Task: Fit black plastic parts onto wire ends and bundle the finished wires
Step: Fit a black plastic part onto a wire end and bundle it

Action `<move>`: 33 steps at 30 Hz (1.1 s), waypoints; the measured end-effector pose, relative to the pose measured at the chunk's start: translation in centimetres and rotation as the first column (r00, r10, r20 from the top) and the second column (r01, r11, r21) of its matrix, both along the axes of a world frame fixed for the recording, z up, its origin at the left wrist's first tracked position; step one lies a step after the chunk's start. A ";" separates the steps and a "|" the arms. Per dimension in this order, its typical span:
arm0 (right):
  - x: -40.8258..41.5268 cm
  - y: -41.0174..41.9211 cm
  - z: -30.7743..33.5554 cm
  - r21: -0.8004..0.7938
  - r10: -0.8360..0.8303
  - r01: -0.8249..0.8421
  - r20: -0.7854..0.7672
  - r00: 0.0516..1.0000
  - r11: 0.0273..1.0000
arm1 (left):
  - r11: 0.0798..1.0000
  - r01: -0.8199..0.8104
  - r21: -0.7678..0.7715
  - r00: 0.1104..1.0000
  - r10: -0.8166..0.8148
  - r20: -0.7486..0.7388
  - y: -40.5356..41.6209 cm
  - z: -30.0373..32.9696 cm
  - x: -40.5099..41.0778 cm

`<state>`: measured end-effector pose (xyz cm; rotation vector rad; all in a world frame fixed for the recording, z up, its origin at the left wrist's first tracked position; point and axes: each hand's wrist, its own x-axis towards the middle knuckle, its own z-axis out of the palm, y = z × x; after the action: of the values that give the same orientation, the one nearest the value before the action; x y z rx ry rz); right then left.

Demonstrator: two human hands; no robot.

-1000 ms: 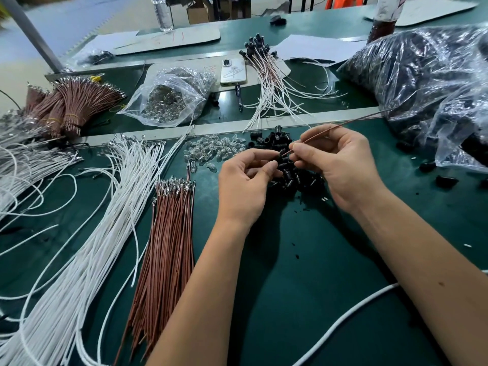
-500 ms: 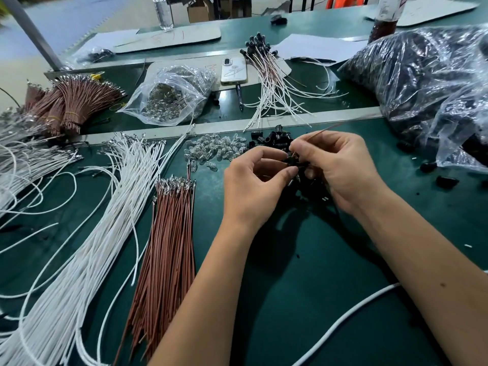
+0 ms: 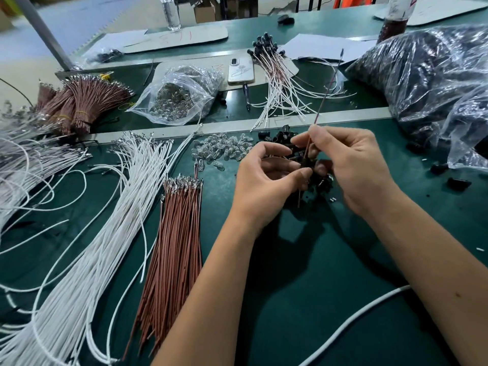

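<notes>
Swung upright from its earlier slant, a brown wire (image 3: 320, 101) is pinched by the right hand (image 3: 351, 165); left hand (image 3: 266, 175) fingers pinch a black part (image 3: 307, 163) above the green surface (image 3: 317, 286).

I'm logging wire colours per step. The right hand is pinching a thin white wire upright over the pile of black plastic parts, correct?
Not quite: the head view shows the right hand pinching a thin brown wire, not a white one. It does stand nearly upright over the pile of black plastic parts, as you say.
</notes>
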<state>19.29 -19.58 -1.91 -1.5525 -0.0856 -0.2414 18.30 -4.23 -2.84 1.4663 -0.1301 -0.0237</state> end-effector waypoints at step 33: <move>-1.5 0.9 0.6 -0.147 0.446 -0.495 -0.272 0.852 0.856 | 0.892 -0.164 -0.421 0.961 0.048 -0.272 1.5 1.5 0.4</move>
<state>17.78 -18.65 -1.35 -1.7073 -0.3183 0.3533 18.74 -2.76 -1.37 1.0008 0.1508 -0.0879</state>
